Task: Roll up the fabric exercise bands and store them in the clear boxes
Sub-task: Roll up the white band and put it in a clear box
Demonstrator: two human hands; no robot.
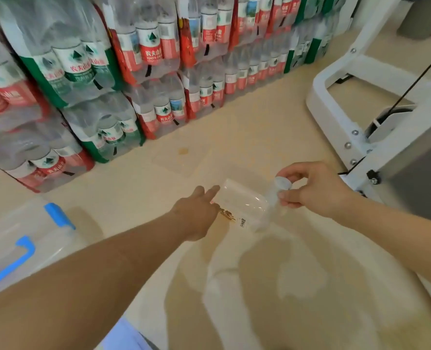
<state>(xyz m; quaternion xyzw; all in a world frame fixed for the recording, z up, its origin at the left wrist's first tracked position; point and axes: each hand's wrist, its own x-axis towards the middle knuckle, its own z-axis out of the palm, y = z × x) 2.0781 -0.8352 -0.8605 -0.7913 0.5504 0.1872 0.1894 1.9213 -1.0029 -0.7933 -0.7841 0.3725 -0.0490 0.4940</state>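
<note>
A clear plastic bottle with a white cap and dark printed lettering hangs tilted above the beige floor. My right hand pinches it at the cap and neck. My left hand reaches in from the left, its straight fingers touching the bottle's base. A clear storage box with blue latches stands on the floor at the far left, away from both hands. No fabric band shows in this view.
Shrink-wrapped packs of water bottles are stacked along the back and left. A white metal frame with bolts and a black cable stands at the right. A faint clear flat sheet or lid lies on the floor beyond the hands.
</note>
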